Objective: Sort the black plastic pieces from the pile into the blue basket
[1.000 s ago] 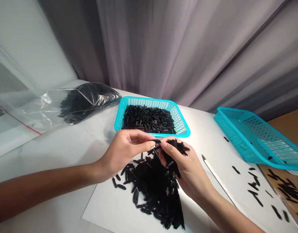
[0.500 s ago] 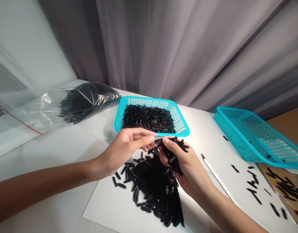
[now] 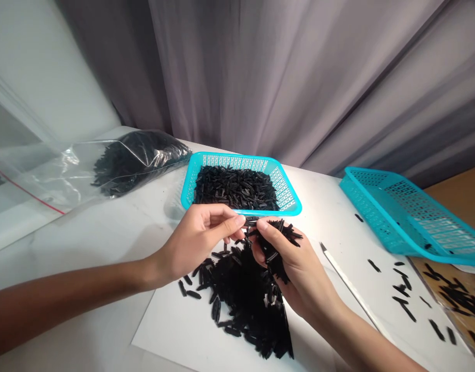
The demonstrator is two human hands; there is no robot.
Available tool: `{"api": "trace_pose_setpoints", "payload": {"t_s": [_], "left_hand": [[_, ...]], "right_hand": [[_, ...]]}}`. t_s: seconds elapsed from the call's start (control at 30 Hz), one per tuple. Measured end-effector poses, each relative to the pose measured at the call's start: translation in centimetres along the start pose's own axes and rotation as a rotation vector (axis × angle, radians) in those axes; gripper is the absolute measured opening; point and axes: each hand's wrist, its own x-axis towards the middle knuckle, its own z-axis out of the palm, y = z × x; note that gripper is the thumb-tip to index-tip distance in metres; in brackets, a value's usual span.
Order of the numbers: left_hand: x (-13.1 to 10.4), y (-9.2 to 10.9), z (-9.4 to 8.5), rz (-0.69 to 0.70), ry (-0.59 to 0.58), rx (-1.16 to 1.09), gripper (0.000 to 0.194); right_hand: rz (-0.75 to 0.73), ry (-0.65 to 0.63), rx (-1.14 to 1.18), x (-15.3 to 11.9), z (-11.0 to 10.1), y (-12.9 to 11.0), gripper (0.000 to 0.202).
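Far left, a clear bag (image 3: 117,163) of black pieces lies on the white surface (image 3: 86,243), much as before. The left hand (image 3: 194,243) pinches one small black piece (image 3: 250,221) with its fingertips, barely shifted from a second ago. Below it, a loose pile (image 3: 249,299) sits on a paper sheet (image 3: 171,325), open room toward the near edge. The right hand (image 3: 295,263) cups a handful of pieces, meeting the left just before the filled basket (image 3: 287,199). An empty basket (image 3: 408,217) overhangs far right.

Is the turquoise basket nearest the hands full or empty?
Partly full. The turquoise basket holds a layer of small black pieces covering its floor, lying below the rim, with the lattice side walls bare above them.
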Motion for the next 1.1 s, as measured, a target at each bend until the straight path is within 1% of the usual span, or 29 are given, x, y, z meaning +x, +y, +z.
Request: {"api": "trace_pose_setpoints", "payload": {"t_s": [0.13, 0.27, 0.47, 0.57, 0.7, 0.87, 1.1], "left_hand": [[-0.08, 0.12, 0.07, 0.035, 0.021, 0.046, 0.023], [-0.24, 0.4, 0.15, 0.087, 0.044, 0.098, 0.02], [-0.34, 0.74, -0.08, 0.108, 0.012, 0.12, 0.022], [-0.23, 0.78, -0.23, 0.092, -0.009, 0.109, 0.021], [-0.06, 0.77, -0.34, 0.039, -0.05, 0.043, 0.023], [0.0, 0.75, -0.45, -0.034, -0.07, -0.005, 0.03], [0.15, 0.77, -0.53, -0.033, -0.066, -0.022, 0.03]], "right_hand": [[-0.003, -0.001, -0.021, -0.01, -0.06, -0.06, 0.024], [-0.042, -0.004, -0.074, -0.16, -0.05, -0.14, 0.027], [-0.055, -0.011, -0.087, -0.15, -0.04, -0.18, 0.031], [-0.076, -0.016, -0.096, -0.1, -0.06, -0.19, 0.031], [-0.108, -0.012, -0.107, -0.16, -0.03, -0.26, 0.03], [-0.083, -0.018, -0.083, -0.28, 0.12, -0.32, 0.028], [-0.066, -0.018, 0.012, -0.07, 0.11, -0.22, 0.025]]}}
